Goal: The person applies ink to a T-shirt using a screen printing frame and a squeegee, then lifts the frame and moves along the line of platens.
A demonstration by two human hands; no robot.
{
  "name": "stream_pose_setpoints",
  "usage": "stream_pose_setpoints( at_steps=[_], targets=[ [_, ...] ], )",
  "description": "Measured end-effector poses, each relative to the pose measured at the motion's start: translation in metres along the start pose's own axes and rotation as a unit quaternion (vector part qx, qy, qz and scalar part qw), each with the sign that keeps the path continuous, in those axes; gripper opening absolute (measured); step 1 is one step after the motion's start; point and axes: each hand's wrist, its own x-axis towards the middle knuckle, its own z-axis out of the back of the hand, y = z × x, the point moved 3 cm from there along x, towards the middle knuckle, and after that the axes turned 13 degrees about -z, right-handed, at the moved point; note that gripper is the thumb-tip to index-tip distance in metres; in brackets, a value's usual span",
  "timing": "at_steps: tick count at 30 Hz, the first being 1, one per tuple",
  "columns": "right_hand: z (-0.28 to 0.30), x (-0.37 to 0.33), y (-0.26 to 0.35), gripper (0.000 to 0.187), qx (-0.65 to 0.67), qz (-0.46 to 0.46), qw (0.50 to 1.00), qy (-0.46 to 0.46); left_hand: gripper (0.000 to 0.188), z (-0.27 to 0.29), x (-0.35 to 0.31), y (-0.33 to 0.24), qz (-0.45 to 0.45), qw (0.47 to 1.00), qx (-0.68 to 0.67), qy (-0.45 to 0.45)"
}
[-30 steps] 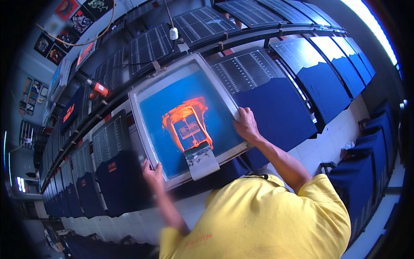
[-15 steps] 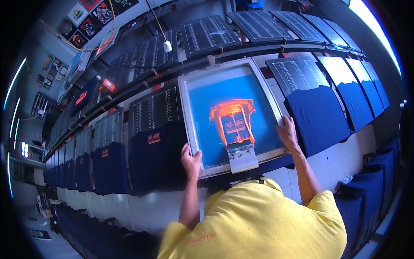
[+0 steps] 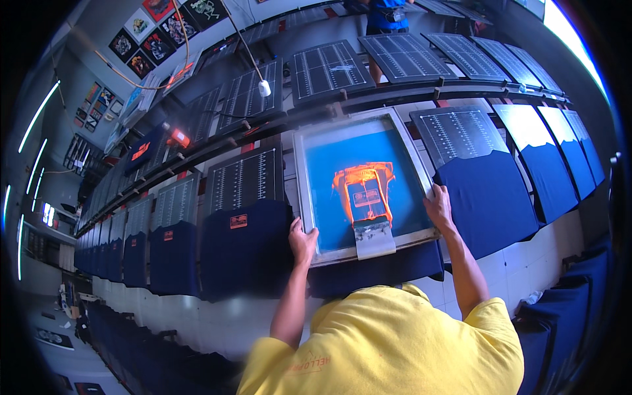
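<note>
A screen-printing frame with pale rims and blue mesh lies over a navy cloth on a printing board in front of me. Bright orange ink is smeared around a rectangular design in its middle. A flat grey squeegee rests across the near rim, its far end in the ink. My left hand is closed around the frame's left side near the front corner. On the right side, a little farther up, my right hand grips the rim. The undersides of both hands are hidden.
To the left, a navy shirt with a small orange print covers a board. Another navy shirt lies on the board to the right. A cord with a white end hangs beyond the frame. A person in blue stands at the back.
My view has shifted, so the surroundings sit lower and farther right. More navy cloth shows below the frame's near edge. Both hands keep their hold, and more of the person in blue shows.
</note>
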Motion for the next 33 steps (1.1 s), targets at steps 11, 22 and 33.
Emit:
stream_pose_setpoints(
  at_steps=[11,22,33],
  targets=[
    [-0.006,0.005,0.011,0.052,0.013,-0.019,1.000,0.004,0.038,-0.005,0.013,0.006,-0.021,0.999,0.025,0.009],
    [-0.010,0.003,0.015,0.052,0.004,-0.021,1.000,-0.005,0.041,-0.006,0.011,0.023,0.024,0.998,-0.055,0.007],
    [-0.018,0.002,0.014,0.053,-0.002,-0.006,1.000,-0.026,0.043,-0.010,0.003,0.029,0.009,0.999,-0.036,0.007]
  ],
)
